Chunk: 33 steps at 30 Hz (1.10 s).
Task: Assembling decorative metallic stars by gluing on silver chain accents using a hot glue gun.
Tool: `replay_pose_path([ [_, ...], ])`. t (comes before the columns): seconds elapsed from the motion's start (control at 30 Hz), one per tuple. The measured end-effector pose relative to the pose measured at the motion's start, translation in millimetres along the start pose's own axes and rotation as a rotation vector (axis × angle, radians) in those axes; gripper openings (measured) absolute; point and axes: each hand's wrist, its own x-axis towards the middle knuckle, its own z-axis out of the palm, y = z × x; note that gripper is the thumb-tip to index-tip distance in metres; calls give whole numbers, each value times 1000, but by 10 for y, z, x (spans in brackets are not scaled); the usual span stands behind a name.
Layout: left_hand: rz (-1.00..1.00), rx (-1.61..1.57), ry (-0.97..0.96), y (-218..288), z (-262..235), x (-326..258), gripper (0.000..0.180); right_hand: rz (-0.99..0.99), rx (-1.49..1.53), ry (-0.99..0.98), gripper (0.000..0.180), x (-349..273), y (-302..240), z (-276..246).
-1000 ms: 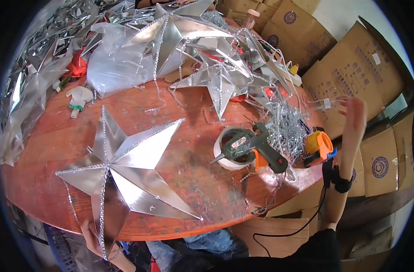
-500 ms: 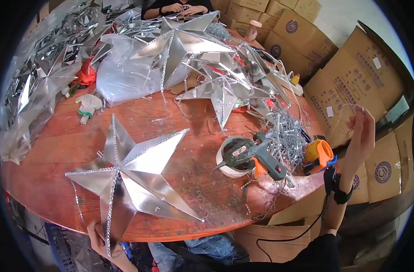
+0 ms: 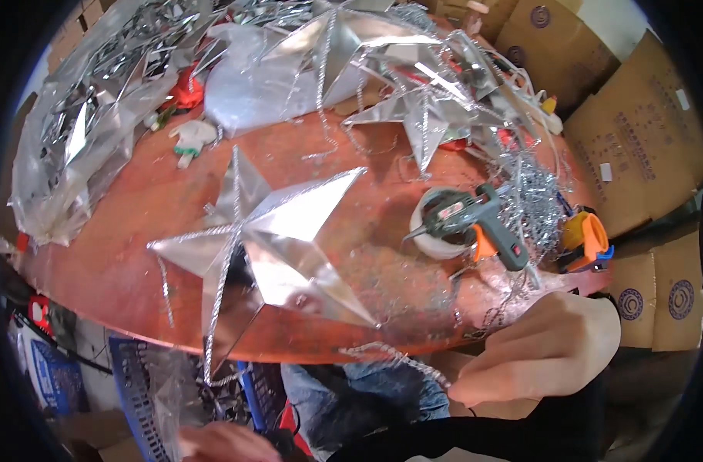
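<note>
1. The right hand [image 3: 548, 346], at the near right of the tabletop [image 3: 120, 269], has its fingers curled together and grasps one end of a silvery rhinestone chain [image 3: 401, 359] at the fingertips.
2. The chain's other end reaches left toward the silver star [image 3: 270, 242], over the table's near edge and the denim-covered lap [image 3: 367, 400].
3. The left hand [image 3: 226, 443] is blurred and cut off by the lower border, below the star; I cannot tell whether it grips anything.
4. The star rests on the near left of the tabletop, its lowest point jutting past the edge. Sparkling trim runs along several ridges, and a short strand dangles beside its left point.
5. Right of the star, a dark green hot glue gun [image 3: 461, 216] with an orange trigger lies across a white round container [image 3: 436, 246].
6. Silver tinsel [image 3: 532, 192] is heaped just beside the gun, with an orange-and-blue tape dispenser [image 3: 588, 240] farther right.
</note>
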Motion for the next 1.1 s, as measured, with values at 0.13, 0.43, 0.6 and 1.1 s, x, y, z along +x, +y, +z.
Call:
replay_pose_path([
  [0.13,-129,216,-244,-131,262,244,40,-68,47,-133,18,321,-77,-106],
  [0.43,-770,326,-313,-242,498,138,13,95,265,-74,26,410,90,74],
  [0.6,-737,372,-201,-216,455,171,23,105,120,93,27,350,242,113],
  [1.1,-782,330,18,-179,369,-92,30,294,135,290,13,344,191,-104],
])
